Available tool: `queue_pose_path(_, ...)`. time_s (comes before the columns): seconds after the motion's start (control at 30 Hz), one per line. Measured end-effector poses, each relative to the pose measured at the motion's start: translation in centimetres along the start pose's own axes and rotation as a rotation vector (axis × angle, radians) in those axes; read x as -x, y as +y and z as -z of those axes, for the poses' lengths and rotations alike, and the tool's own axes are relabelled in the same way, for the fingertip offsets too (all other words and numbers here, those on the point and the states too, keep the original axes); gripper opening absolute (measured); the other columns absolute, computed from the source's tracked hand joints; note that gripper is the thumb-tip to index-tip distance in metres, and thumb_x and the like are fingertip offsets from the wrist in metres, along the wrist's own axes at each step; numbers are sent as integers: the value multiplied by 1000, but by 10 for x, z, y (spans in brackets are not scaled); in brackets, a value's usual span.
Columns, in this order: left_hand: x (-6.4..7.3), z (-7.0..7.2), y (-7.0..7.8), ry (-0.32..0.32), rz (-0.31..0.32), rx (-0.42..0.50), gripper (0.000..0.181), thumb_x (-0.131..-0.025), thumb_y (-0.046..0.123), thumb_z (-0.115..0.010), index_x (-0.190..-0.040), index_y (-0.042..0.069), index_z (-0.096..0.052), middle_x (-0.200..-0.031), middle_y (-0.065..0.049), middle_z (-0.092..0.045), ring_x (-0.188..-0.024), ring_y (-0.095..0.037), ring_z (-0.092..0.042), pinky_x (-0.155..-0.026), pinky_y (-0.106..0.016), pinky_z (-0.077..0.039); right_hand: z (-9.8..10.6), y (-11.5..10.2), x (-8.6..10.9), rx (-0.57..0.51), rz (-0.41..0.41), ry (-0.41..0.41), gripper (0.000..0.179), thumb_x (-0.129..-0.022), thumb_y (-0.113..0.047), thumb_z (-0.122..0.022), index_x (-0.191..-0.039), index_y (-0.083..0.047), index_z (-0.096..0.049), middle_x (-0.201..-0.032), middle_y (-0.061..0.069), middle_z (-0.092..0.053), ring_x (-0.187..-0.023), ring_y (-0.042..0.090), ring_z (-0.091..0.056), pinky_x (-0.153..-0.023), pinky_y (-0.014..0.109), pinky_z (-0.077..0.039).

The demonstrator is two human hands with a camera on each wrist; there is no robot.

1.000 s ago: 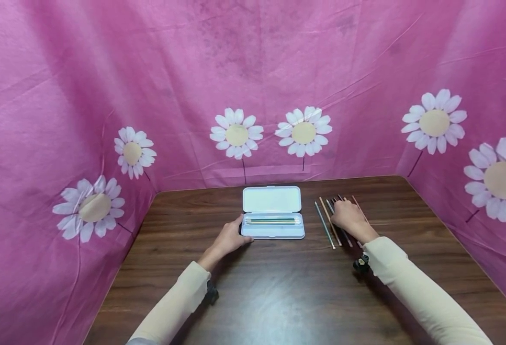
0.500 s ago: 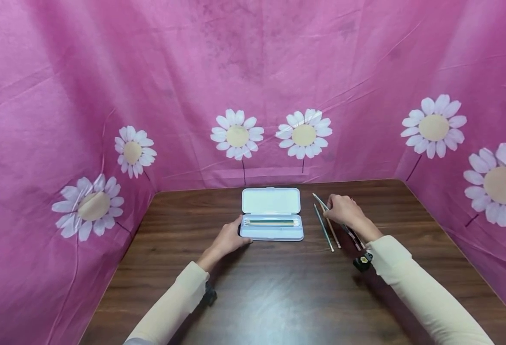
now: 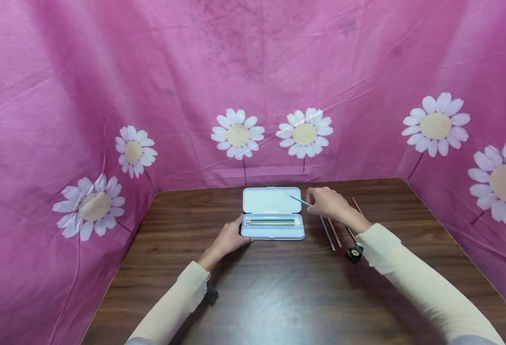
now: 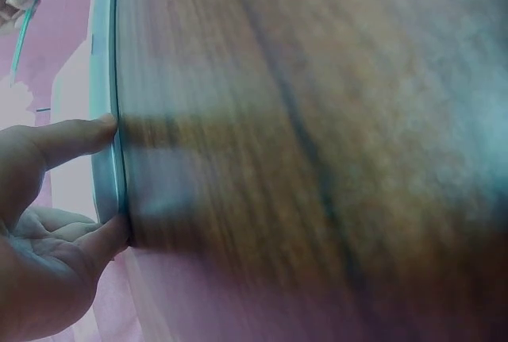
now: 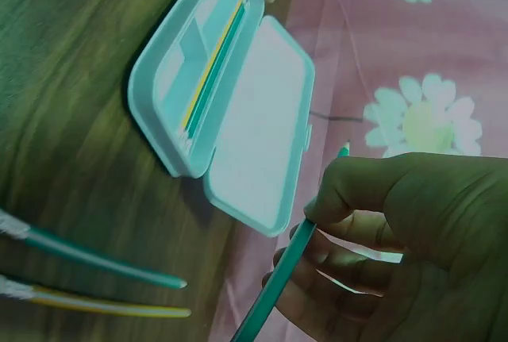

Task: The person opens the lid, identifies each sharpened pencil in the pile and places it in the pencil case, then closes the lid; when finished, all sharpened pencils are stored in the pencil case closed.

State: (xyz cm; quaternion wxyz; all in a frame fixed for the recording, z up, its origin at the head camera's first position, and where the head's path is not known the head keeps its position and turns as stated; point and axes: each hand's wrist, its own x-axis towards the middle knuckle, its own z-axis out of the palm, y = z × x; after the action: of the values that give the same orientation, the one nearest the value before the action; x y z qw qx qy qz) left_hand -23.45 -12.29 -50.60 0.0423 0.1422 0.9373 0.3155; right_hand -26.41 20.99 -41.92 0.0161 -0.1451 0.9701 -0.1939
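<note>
Green and slim, the pencil (image 3: 297,200) is pinched in the right hand (image 3: 327,202), fingers curled round it, held in the air just over the right end of the open pencil case (image 3: 272,228); a loose pinch could likely let it slip and roll on the table (image 3: 253,287); a tilted entry may catch the case's rim. The case holds several pencils (image 3: 272,222) lying lengthwise in its tray. The left hand (image 3: 229,238) presses the case's left end with thumb and fingertips. More loose pencils (image 3: 332,233) lie right of the case.
</note>
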Motion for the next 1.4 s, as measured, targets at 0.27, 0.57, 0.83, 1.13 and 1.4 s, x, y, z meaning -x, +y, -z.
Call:
queue_pose_path(0.27, 1, -1, -1, 11, -12, -18, 90, -87, 20, -86, -156, -13, -41, -151, -35, -55, -136, -46, -60, -115, -56, -50, 0, -29, -16, 104, 109, -25, 9, -80, -10, -72, -84, -15, -66, -80, 0, -65, -73, 20, -59, -61, 39, -48)
queue_pose_path(0.57, -1, -3, -9, 25, -42, -7, 92, -86, 23, -87, -157, -13, -40, -152, -36, -54, -136, -45, -61, -115, -52, -50, -9, -55, -39, 152, 156, -88, 8, -82, -8, -73, -87, -15, -72, -81, 1, -69, -73, 21, -63, -61, 41, -52)
queue_pose_path(0.83, 1, -1, -2, 15, -3, 5, 91, -86, 19, -88, -157, -12, -40, -152, -35, -54, -136, -44, -61, -115, -53, -50, -27, -70, -53, 174, 226, -157, 13, -89, -4, -71, -95, -11, -79, -91, 2, -75, -81, 20, -67, -73, 43, -59)
queue_pose_path(1.13, -8, -8, -15, 23, -20, 4, 92, -86, 23, -88, -158, -10, -41, -147, -34, -59, -130, -43, -65, -110, -52, -54, -55, -81, -60, 197, 227, -164, 16, -89, -2, -70, -95, -12, -80, -95, 4, -77, -91, 25, -72, -77, 47, -62)
queue_pose_path(1.4, -27, -31, -48, 32, -34, -32, 102, -83, 34, -90, -162, -5, -38, -149, -30, -60, -131, -40, -65, -110, -51, -54, -83, -76, -64, 216, 243, -90, 15, -92, -1, -72, -86, -13, -76, -87, 2, -73, -80, 19, -66, -70, 42, -60)
